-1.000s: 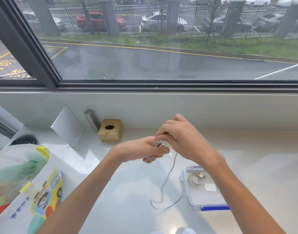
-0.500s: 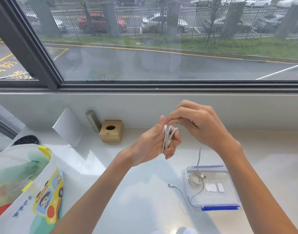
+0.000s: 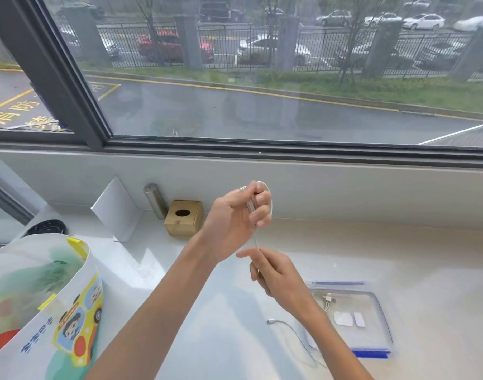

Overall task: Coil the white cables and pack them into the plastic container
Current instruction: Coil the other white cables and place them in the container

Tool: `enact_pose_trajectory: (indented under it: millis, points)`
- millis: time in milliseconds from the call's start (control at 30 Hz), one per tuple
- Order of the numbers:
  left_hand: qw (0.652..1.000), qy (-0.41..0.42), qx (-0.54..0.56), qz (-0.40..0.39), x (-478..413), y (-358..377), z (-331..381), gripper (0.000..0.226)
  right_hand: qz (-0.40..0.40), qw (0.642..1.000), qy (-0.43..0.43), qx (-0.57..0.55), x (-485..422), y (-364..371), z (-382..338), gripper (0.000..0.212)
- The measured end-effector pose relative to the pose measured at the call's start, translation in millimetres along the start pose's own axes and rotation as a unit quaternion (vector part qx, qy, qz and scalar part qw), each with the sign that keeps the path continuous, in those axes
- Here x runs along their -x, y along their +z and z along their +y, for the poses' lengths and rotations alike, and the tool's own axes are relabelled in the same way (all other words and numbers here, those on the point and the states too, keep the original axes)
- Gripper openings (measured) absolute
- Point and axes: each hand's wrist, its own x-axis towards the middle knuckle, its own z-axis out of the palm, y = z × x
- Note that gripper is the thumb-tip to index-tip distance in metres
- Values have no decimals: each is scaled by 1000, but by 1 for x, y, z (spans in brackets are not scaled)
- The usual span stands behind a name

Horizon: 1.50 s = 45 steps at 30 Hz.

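White cable (image 3: 255,240): coil gripped in curled left hand (image 3: 236,218) above tabletop (image 3: 399,256), strand pinched by right hand (image 3: 277,274), tail lying beside container (image 3: 370,353); risk: slackened grip likely springs loops, dragged tail may snag the rim.

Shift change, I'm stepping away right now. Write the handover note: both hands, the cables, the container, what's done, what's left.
Left hand: raised, grips the white cable, partly wound round its fingers.
Right hand: pinches the strand hanging below that coil.
A loose cable end, probably this cable's, lies on the counter beside the plastic container.
Done: one coiled cable is in the container, with two small white pieces.
Left: wind in the remaining strand, then put this coil in the container.
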Motion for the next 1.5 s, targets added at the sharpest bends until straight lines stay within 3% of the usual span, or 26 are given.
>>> enact_pose_trajectory:
  millis: [100, 233, 333, 500, 567, 667, 733, 800, 867, 933, 1000, 1133, 1200, 1300, 1367, 1433, 1500]
  points:
    - [993, 34, -92, 72, -2, -10, -2, 21, -24, 974, -69, 216, 23, 0, -6, 34]
    - [984, -9, -174, 33, 7, -10, -23, 19, 97, 853, -246, 449, 25, -36, -53, 31]
    - [977, -33, -208, -35, 14, 4, -32, 26, 71, 794, -363, 482, 16, -72, -79, 23]
    - [930, -52, -351, -94, 20, 34, -33, 62, 101, 770, -426, 463, 5, -99, -97, 23]
    - [934, -71, -330, -115, 21, 41, -32, 72, 97, 780, -442, 431, -3, -106, -101, 21]
    - [962, -129, -190, -149, 21, 48, -27, 66, 66, 860, -404, 305, -17, -113, -103, 16]
    - [961, -165, -118, -187, 21, 51, -25, 61, 20, 925, -339, 172, -27, -113, -100, 8]
    - [957, -177, -62, -220, 20, 52, -25, 58, -20, 964, -265, 23, -35, -108, -95, 7]
    - [965, -153, -13, -214, 16, 48, -21, 59, 5, 982, -176, -73, -40, -89, -79, 15]
    - [978, -105, 40, -174, 7, 39, -14, 66, 68, 993, -59, -82, -34, -58, -55, 17]
    - [990, -42, 83, -110, -3, 25, -2, 69, 82, 996, -38, 25, -17, -30, -31, 21]
    - [998, -3, 60, 24, -15, 0, 10, 73, -20, 960, -92, 262, 22, -23, -24, 18]
    - [998, -44, 11, 42, -14, -4, -2, 75, 14, 897, -188, 400, 25, -39, -51, 20]
    - [987, -120, -106, -17, -6, 9, -28, 84, 65, 792, -337, 505, 11, -79, -95, 17]
    - [971, -144, -181, -65, -1, 22, -40, 88, 72, 762, -390, 512, -1, -107, -115, 19]
    - [966, -167, -169, -107, 3, 34, -43, 86, 66, 806, -392, 438, -15, -121, -118, 18]
    - [962, -189, -108, -162, 6, 41, -36, 87, 35, 895, -339, 286, -29, -119, -109, 10]
